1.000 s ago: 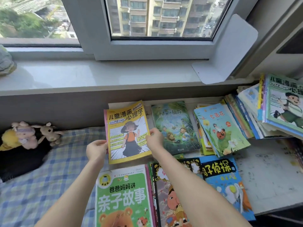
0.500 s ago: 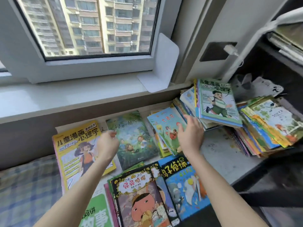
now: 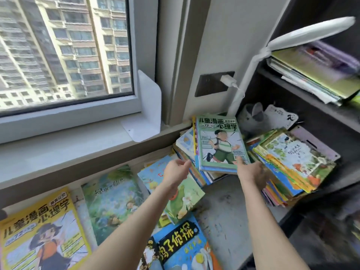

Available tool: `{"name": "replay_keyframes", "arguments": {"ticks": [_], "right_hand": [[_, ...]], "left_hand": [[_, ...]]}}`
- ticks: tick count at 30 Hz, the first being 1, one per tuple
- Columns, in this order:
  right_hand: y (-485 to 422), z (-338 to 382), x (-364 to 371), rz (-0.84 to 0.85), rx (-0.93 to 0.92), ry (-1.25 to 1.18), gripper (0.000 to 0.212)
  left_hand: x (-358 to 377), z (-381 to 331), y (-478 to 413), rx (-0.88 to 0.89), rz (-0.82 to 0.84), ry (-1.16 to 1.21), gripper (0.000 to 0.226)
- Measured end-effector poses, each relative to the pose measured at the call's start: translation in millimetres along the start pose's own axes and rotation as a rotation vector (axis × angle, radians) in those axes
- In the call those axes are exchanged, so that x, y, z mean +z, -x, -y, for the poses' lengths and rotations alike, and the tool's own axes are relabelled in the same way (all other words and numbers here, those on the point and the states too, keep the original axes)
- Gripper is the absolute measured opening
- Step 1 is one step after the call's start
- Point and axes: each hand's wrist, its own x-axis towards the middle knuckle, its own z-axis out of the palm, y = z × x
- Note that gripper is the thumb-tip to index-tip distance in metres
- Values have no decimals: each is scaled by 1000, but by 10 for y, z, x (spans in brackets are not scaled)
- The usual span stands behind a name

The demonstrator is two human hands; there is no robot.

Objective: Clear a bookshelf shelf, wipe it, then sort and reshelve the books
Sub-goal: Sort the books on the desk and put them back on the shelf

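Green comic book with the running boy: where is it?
In the head view, right of centre, the green comic book tops a pile below the socket.

Stack (image 3: 220, 151) at rear, 2nd stack (image 3: 292, 166) just R of it; loose bks (image 3: 113, 197) flat to L; bookend (image 3: 150, 106) on sill (image 3: 68, 141) behind.

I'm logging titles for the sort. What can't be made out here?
Head view:
- Stack under the green comic: covered by it, only edges show.
- Stacked papers top right: motion-blurred.
- Blue detective book: cut off by the bottom edge.
- Right hand: its grip is blurred.
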Motion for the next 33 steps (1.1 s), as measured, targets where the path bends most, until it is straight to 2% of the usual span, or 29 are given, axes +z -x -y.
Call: {"name": "replay_keyframes", "arguments": {"ticks": [3,5,7,9,11,14,15,17,18,21,25,26,29,32,33], "right_hand": [[-205,30,11,170,-20,-165,59],[-243,33,28,218,-47,-178,49],[-238,1,32,259,-82,-171,48],[-230,-66,9,376,-63,-242,45],[-249,-160,4,553,-7,-316,50],[-164,-285,16,750,50,-435,71],[-117,-329,51,769,53,-479,64],[93,-353,37,770,-2,-563,27],[209,-359,11,774,-8,-604,17],[507,-418,-48,816,7,-705,18],[907,-488,-115,944,-13,-710,11],[1016,-498,-109,990,-48,-695,16],[1370,-431,-18,1129,-105,-602,52],[1765,-292,150,1329,-32,-548,20],[1907,-235,225,1358,-36,-488,20]], "left_hand": [[270,-97,-167,-86,64,24,34],[352,-114,-245,-112,32,47,38],[329,-125,-293,-119,-28,80,43],[178,-150,-304,-130,-32,80,37],[-71,-145,-223,-131,96,79,27],[-382,-5,48,-150,401,24,31],[-439,82,151,-166,468,10,34],[-495,256,309,-202,511,129,48],[-511,323,360,-237,483,272,55],[-572,381,537,-305,348,633,39],[-800,505,851,-344,226,681,45],[-898,560,941,-342,187,693,42],[-1290,730,1217,-349,68,746,43],[-1730,894,1486,-357,-50,743,37],[-1867,955,1567,-350,-91,732,36]]}}
